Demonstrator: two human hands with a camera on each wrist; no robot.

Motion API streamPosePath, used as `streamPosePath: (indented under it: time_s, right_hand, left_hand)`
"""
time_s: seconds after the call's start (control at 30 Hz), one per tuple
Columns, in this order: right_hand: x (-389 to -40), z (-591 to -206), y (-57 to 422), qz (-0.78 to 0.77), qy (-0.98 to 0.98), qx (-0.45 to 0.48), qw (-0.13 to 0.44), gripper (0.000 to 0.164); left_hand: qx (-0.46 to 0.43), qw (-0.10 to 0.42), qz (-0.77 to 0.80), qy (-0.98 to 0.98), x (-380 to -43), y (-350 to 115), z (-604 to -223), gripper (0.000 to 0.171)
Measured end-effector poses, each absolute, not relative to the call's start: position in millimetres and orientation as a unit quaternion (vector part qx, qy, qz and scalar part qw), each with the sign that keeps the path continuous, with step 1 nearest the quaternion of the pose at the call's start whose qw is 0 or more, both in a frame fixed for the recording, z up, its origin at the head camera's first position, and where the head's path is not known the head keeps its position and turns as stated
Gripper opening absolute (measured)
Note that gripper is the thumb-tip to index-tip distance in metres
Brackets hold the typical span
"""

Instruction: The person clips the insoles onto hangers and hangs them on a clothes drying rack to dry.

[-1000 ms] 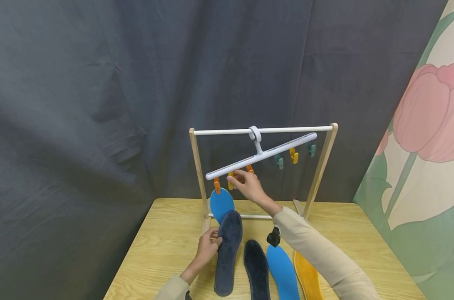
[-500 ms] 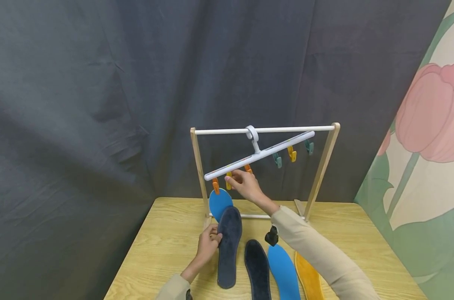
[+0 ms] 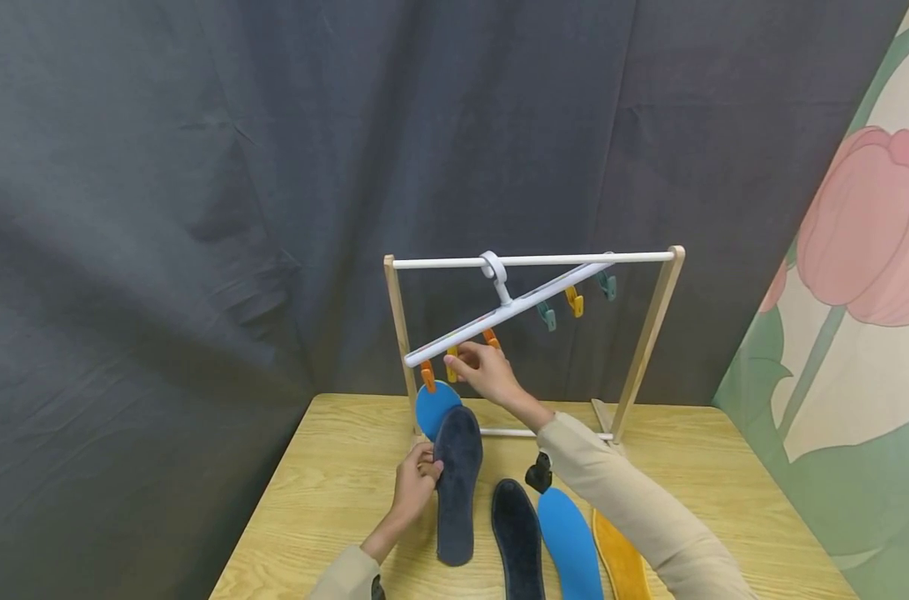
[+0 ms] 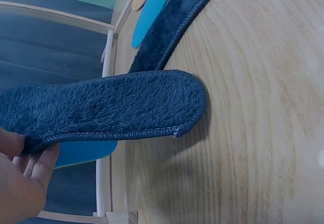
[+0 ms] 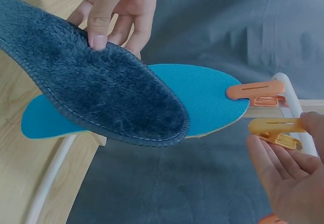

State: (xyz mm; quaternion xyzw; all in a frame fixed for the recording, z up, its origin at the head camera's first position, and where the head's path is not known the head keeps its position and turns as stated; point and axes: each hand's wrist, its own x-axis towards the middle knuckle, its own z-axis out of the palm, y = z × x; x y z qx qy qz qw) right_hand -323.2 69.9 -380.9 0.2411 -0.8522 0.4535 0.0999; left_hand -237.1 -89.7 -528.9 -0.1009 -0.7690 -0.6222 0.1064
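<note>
My left hand [image 3: 417, 479] pinches the side edge of a dark fuzzy insole [image 3: 458, 492], thumb on its pile, and holds it raised in front of the rack. Up at the tilted white hanger [image 3: 491, 319], my right hand [image 3: 487, 373] pinches a yellow clip [image 5: 276, 126] between thumb and fingers. The insole's rounded upper end lies a short way below that clip. Left of it, an orange clip [image 5: 255, 89] grips a blue insole [image 5: 202, 95], which hangs partly hidden behind the dark one.
A second dark insole [image 3: 517, 537], a blue one [image 3: 570, 542] and a yellow one [image 3: 621, 558] lie on the wooden table [image 3: 312, 500], partly under my right sleeve. The wood-and-white rack [image 3: 652, 333] stands behind. Green clips [image 3: 547, 317] and another yellow clip [image 3: 574, 302] hang at the hanger's right.
My left hand has raised the dark insole a little toward the clips. The hanger has shifted slightly left and tilts more, its left end lower; my right hand stays on the yellow clip.
</note>
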Motion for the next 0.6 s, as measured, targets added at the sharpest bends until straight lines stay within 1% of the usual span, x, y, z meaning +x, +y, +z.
streamPosePath:
  time_s: [0.13, 0.37, 0.5, 0.6]
  right_hand:
    - [-321.7, -379.6, 71.5, 0.459, -0.849, 0.243, 0.095, 0.034]
    - [-321.2, -379.0, 73.8, 0.466, -0.846, 0.243, 0.093, 0.029]
    - [-321.1, -380.6, 74.8, 0.468, -0.844, 0.246, 0.09, 0.032]
    - [-321.3, -381.6, 75.8, 0.466, -0.844, 0.246, 0.096, 0.031]
  left_hand:
    - [-0.1, 0.115, -0.62, -0.77, -233.5, -87.5, -518.1, 0.025]
    - [-0.108, 0.124, -0.62, -0.767, -232.8, -86.0, -516.8, 0.026]
    - [-0.105, 0.132, -0.617, -0.769, -233.0, -84.9, -517.0, 0.026]
    - [-0.101, 0.133, -0.625, -0.762, -234.8, -83.2, -515.1, 0.026]
